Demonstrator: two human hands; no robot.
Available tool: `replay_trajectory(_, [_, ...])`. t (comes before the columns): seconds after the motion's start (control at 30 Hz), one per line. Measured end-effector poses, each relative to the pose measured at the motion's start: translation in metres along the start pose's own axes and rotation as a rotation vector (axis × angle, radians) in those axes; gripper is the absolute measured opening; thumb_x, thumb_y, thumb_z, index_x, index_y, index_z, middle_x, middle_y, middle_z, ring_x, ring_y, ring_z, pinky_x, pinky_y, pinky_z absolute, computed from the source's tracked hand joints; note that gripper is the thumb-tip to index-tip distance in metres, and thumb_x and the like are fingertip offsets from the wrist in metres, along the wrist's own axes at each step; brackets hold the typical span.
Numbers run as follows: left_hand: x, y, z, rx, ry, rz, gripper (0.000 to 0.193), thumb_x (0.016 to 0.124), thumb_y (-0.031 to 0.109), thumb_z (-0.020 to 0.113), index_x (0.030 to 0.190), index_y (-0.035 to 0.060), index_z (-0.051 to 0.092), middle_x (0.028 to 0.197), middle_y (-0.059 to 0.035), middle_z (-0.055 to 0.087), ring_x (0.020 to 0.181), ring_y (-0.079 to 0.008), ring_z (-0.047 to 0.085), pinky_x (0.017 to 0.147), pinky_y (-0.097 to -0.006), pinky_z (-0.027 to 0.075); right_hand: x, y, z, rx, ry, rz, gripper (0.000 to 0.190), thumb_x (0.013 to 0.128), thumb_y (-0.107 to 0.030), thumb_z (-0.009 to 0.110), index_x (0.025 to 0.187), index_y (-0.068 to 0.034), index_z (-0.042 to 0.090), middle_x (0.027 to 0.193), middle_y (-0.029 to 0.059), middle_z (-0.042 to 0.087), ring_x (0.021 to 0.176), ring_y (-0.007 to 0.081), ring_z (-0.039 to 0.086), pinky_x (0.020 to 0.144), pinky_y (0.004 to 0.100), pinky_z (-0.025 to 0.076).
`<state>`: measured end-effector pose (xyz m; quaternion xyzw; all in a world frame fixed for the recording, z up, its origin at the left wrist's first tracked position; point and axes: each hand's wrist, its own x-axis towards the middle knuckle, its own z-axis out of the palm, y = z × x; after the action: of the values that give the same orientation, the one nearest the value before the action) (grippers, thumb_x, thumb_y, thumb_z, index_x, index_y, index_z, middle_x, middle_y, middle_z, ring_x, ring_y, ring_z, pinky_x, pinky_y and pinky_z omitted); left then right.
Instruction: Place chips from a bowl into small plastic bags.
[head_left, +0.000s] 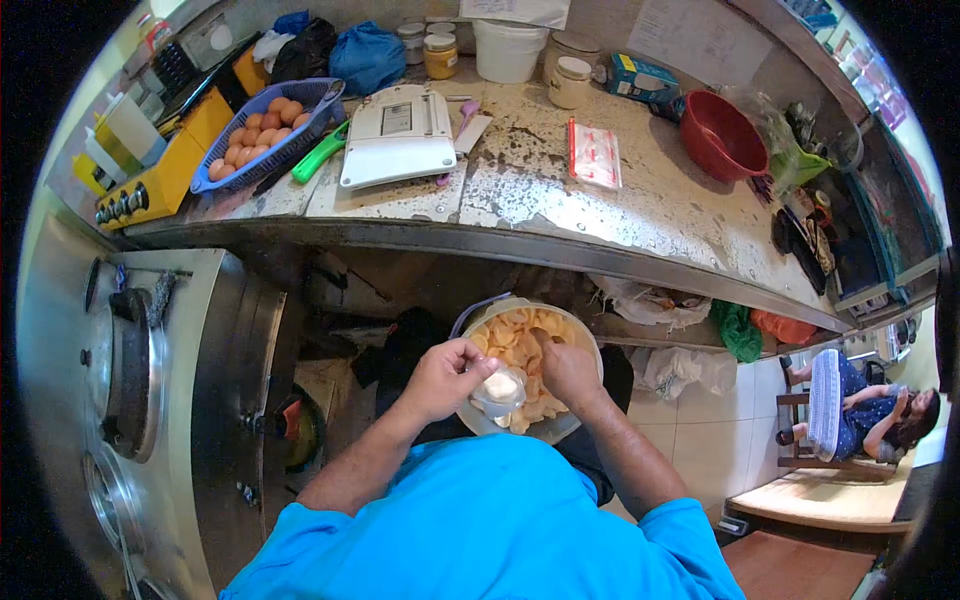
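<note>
My left hand (448, 377) pinches the top of a small clear plastic bag (501, 390) with pale pieces inside. The bag hangs over the lower left part of a round pale tub (592, 337). Light-orange crackers or chips (517, 330) fill much of the tub. My right hand (568, 367) reaches into the tub from the right, its fingers among the crackers; whether it grips any is hidden. A stack of clear bags with red edges (595, 155) lies on the worktop beyond the tub.
The metal worktop (517, 195) overhangs the tub's far side. On it stand a white sealing machine or scale (400, 139), a blue basket of eggs (262, 135), a white bucket (510, 51) and a red bowl (724, 136). A stove (172, 360) is at left; a person (874, 409) sits at right.
</note>
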<state>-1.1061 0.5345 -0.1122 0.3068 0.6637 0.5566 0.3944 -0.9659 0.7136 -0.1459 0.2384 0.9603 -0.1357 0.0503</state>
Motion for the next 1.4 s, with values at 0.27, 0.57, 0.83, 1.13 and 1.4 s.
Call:
replay_trajectory(0.27, [0.011,0.008,0.011,-0.296,-0.002,-0.034,0.014,0.092,0.011,0.060,0.100,0.0000,0.055,0.078,-0.0028,0.062,0.065,-0.0078,0.060,0.061,-0.0227,0.052,-0.039,-0.021,-0.069,1.281,0.027,-0.029,0.039,0.087,0.001,0.054,0.126,0.001,0.050,0.114,0.0131,0.062,0.085,0.0127,0.064,0.072,0.0251,0.052])
replay_trajectory(0.57, [0.010,0.016,0.030,-0.602,-0.146,-0.059,0.035,0.089,0.002,0.059,0.123,0.0001,0.049,0.086,-0.0022,0.060,0.084,-0.0081,0.060,0.077,-0.0234,0.051,-0.035,-0.036,-0.070,0.602,0.374,-0.093,0.014,0.078,-0.002,0.065,0.092,-0.004,0.066,0.105,0.0157,0.065,0.087,0.0214,0.066,0.072,0.0312,0.052])
replay_trajectory(0.83, [-0.016,0.004,0.015,-0.443,-0.198,-0.185,0.047,0.087,0.002,0.062,0.131,-0.0011,0.046,0.086,-0.0012,0.061,0.079,-0.0077,0.060,0.073,-0.0230,0.051,-0.034,-0.021,-0.065,0.885,-0.083,-0.144,0.032,0.079,-0.013,0.071,0.111,-0.007,0.067,0.117,0.0170,0.062,0.106,0.0294,0.062,0.086,0.0357,0.050])
replay_trajectory(1.13, [-0.021,0.009,-0.019,0.388,-0.035,-0.081,0.015,0.083,0.013,0.069,0.087,-0.0010,0.069,0.079,-0.0056,0.065,0.068,-0.0067,0.057,0.060,-0.0254,0.047,0.017,-0.018,0.018,0.150,0.055,-0.077,0.056,0.078,-0.017,0.065,0.132,-0.012,0.049,0.122,0.0199,0.057,0.106,0.0347,0.059,0.093,0.0461,0.046])
replay_trajectory(1.4, [-0.018,0.014,-0.020,0.544,0.057,0.088,0.014,0.083,0.012,0.066,0.089,-0.0009,0.063,0.074,-0.0093,0.062,0.066,-0.0153,0.060,0.060,-0.0295,0.049,0.028,-0.016,0.026,0.221,0.067,-0.057,0.049,0.075,-0.018,0.070,0.123,-0.011,0.059,0.113,0.0183,0.061,0.097,0.0288,0.061,0.086,0.0419,0.048])
